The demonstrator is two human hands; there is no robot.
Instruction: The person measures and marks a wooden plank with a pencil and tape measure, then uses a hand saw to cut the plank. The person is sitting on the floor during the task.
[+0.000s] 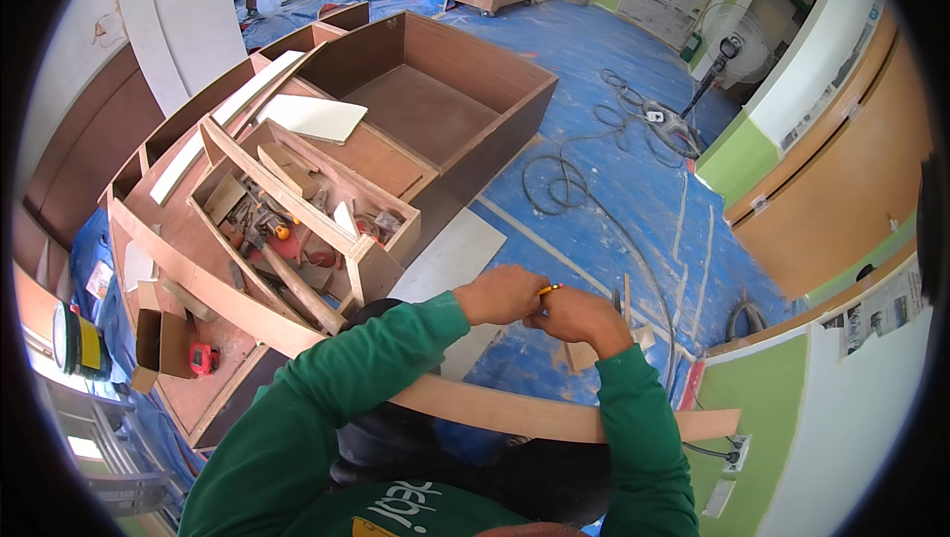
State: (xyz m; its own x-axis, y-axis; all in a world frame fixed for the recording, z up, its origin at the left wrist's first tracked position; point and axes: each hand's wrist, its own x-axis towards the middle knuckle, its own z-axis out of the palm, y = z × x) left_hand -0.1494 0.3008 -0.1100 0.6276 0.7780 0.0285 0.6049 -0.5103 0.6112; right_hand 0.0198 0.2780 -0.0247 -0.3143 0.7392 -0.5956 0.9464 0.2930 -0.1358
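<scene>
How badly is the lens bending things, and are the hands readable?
Head view: dark corners, and the tan panel bows near the right rim; also head view: left hand and right hand look fairly sharp, though they seem to overlap at the fingertips.

2 hands together, yellow stick, wooden toolbox

White letters mark the green shirt; print on newspapers is illegible.
</scene>
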